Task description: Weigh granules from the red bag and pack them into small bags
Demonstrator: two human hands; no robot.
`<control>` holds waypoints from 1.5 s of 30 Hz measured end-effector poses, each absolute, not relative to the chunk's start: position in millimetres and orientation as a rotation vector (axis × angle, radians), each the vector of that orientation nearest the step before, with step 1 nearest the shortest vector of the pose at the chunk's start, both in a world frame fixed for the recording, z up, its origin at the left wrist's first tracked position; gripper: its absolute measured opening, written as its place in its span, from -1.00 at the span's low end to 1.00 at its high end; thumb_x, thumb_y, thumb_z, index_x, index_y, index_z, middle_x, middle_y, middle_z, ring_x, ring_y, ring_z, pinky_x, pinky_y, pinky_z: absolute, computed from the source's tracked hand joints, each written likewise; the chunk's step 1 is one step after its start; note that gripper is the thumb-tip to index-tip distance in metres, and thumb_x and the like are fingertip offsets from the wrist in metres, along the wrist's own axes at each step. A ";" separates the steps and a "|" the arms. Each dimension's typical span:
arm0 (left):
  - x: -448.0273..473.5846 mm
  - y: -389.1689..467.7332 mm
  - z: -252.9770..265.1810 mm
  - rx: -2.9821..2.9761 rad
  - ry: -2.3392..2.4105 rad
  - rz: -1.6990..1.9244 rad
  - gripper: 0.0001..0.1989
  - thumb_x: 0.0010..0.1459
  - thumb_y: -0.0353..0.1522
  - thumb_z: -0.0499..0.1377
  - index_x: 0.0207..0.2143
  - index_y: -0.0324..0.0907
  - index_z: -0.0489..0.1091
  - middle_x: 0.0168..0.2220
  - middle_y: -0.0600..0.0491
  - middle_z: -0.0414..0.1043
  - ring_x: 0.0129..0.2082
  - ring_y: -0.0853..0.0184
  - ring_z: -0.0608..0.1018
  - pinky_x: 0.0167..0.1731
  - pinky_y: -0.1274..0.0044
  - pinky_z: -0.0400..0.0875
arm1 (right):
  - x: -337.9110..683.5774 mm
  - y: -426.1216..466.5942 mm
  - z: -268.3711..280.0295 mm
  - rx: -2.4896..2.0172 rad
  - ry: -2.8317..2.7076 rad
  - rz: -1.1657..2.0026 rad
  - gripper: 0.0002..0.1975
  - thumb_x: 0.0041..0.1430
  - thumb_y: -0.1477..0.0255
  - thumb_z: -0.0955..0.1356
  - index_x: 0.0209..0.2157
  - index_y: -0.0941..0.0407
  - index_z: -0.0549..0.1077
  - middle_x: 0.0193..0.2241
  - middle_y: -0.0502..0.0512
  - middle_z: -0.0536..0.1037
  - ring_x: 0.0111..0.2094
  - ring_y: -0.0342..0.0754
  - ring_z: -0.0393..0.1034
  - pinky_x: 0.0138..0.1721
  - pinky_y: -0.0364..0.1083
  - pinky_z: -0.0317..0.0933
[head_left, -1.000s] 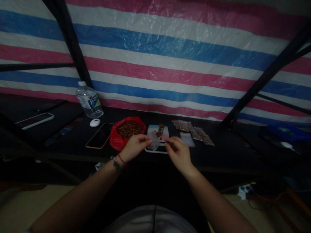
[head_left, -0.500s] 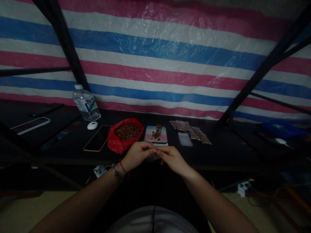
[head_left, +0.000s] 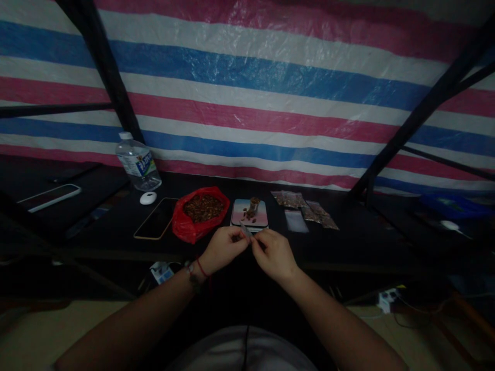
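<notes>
Both hands meet at the front edge of the table, pinching a small clear plastic bag (head_left: 246,230) between them. My left hand (head_left: 225,248) grips it from the left, fingers closed, and my right hand (head_left: 274,253) holds it from the right with thumb and fingers together. Just beyond them lies a small flat scale (head_left: 240,207). On it stands a little clear cup (head_left: 253,206) of brown seed-like pieces, with several loose pieces beside it. To the left, a red plastic bag (head_left: 181,226) gapes around a heap of the same pieces.
Right of the scale lie filled clear packets (head_left: 288,199) and a stack of flat clear bags (head_left: 296,221). Leftward are a phone (head_left: 155,220), a white oval case (head_left: 148,198), a plastic bottle (head_left: 139,164) and another phone (head_left: 50,198). A striped sheet (head_left: 247,113) hangs behind.
My hands have shifted from pressed together to slightly apart at the fingertips, and the small bag's edge now shows upright between them. The things on the table stay in place.
</notes>
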State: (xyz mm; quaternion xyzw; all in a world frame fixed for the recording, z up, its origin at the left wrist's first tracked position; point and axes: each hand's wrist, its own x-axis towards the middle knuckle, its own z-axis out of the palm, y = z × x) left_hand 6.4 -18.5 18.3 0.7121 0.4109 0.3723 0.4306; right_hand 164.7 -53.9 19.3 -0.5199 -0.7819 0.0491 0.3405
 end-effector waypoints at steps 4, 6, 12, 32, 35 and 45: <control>9.3 -19.7 17.5 1.695 1.065 0.917 -0.84 -0.07 -0.34 0.12 -0.60 -0.25 0.36 -0.62 0.14 0.31 -0.58 0.44 0.34 -0.56 0.62 0.20 | 165.3 -56.2 20.9 -1.368 -2.041 0.035 -0.80 0.15 0.52 0.24 -0.55 0.13 0.33 -0.54 0.02 0.38 -0.46 -0.13 0.29 -0.39 -0.16 0.11; 9.8 -20.9 17.4 1.680 1.087 0.917 -0.85 -0.10 -0.36 0.10 -0.65 -0.24 0.31 -0.66 0.16 0.25 -0.61 0.46 0.28 -0.58 0.63 0.15 | 168.6 -55.5 24.4 -1.386 -1.998 -0.014 -0.80 0.15 0.52 0.24 -0.55 0.13 0.33 -0.53 0.03 0.38 -0.46 -0.11 0.30 -0.39 -0.15 0.13; 11.8 -22.9 14.1 1.659 1.091 0.858 -0.85 -0.11 -0.37 0.09 -0.67 -0.22 0.26 -0.67 0.17 0.24 -0.62 0.47 0.28 -0.58 0.62 0.13 | 176.1 -51.3 29.9 -1.304 -1.928 -0.015 -0.87 0.12 0.56 0.25 -0.35 0.14 0.41 -0.37 0.10 0.44 -0.33 -0.07 0.37 -0.31 -0.13 0.26; -10.1 -22.4 26.8 2.792 0.834 0.843 -0.24 -0.08 -0.09 0.26 0.14 -0.18 0.16 0.03 -0.11 0.35 0.03 0.10 0.36 0.13 0.20 0.07 | 170.7 -46.8 30.1 -1.273 -2.083 0.646 -0.86 -0.07 0.51 0.44 -0.37 0.14 0.52 -0.42 0.01 0.55 -0.39 -0.10 0.40 -0.35 -0.16 0.20; -10.8 -18.4 24.4 2.777 0.886 0.765 -0.37 -0.05 -0.07 0.23 0.03 -0.17 0.26 -0.08 -0.07 0.42 -0.06 0.14 0.43 0.04 0.27 0.20 | 170.2 -47.2 26.8 -1.230 -2.070 0.749 -0.87 -0.03 0.48 0.42 -0.35 0.11 0.53 -0.40 0.00 0.56 -0.38 -0.11 0.41 -0.34 -0.16 0.21; -24.2 3.1 10.2 2.534 1.207 0.959 -0.49 0.07 -0.10 0.16 -0.02 -0.22 0.31 -0.08 -0.12 0.40 -0.07 0.14 0.45 -0.04 0.33 0.32 | 211.8 45.0 -7.6 -1.397 -1.632 0.324 -0.59 -0.06 0.29 0.41 -0.14 0.16 0.43 -0.16 0.19 0.48 -0.15 0.03 0.38 -0.10 0.02 0.25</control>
